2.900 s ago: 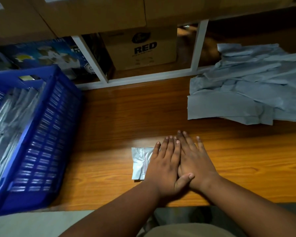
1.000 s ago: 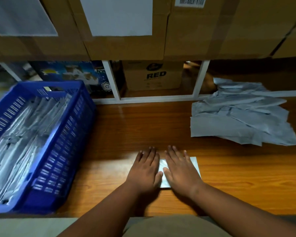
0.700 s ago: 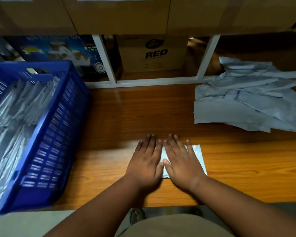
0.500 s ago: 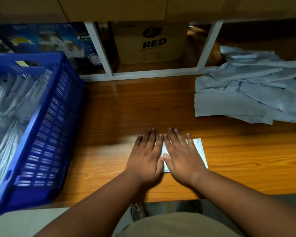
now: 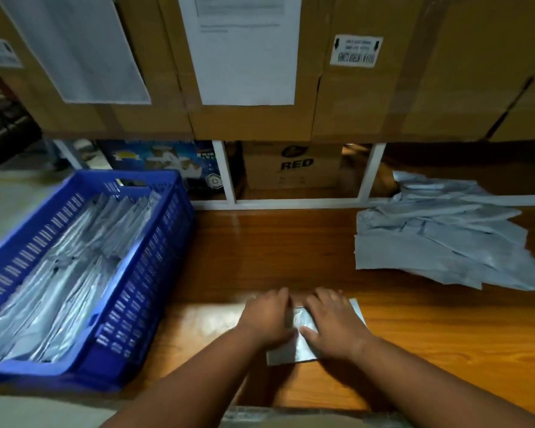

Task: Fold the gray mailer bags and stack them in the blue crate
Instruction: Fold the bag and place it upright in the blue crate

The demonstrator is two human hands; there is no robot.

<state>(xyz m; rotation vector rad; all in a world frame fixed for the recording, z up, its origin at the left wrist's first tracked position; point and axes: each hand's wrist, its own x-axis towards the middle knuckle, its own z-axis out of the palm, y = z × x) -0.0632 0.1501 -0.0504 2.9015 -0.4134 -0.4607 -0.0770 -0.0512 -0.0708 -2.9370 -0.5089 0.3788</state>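
A: Both hands lie on the folded mailer bag [image 5: 303, 341] at the near edge of the wooden table [image 5: 430, 335]. The left hand [image 5: 267, 319] and the right hand [image 5: 329, 324] press it flat, fingers straight and close together, clamped on nothing.

B: What can go wrong?

A: The plastic looks springy. If the hands lift too soon, I think the fold opens again (the film is slippery too), and the bag may slide off the edge.

B: And the blue crate [image 5: 142, 282]?

A: It is well to the left, already holding folded bags. A loose fold may spoil that stack. The unfolded pile [image 5: 445, 242] waits far right.
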